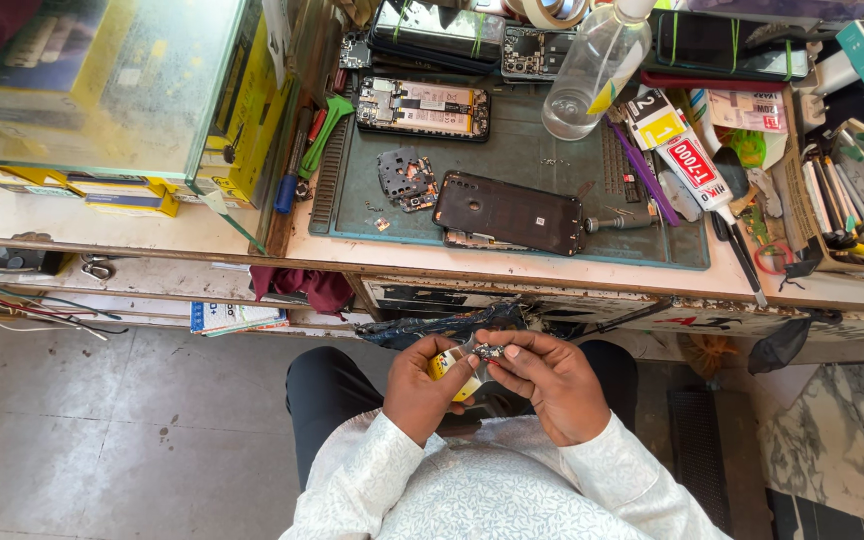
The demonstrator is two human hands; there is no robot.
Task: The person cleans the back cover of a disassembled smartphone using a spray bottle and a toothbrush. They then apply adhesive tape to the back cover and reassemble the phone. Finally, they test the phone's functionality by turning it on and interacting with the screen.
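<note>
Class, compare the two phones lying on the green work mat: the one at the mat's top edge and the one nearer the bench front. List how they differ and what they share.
The opened phone with exposed battery and boards lies internals-up and roughly level, while the dark phone with its back cover on shows a plain black shell and sits slightly tilted. The opened one lies at the far edge, the covered one nearer the person. Both rest on the green work mat, untouched by either hand.

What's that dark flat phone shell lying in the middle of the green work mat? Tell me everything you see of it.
The dark rectangular phone back cover lies flat on the grey-green work mat, tilted slightly. It looks like smooth, matte plastic, with a round hole near its left end and a small pale mark near the middle. It partly covers another phone part, whose edge peeks out beneath its lower left. A small screwdriver lies just off its right end. Neither hand touches it.
</note>
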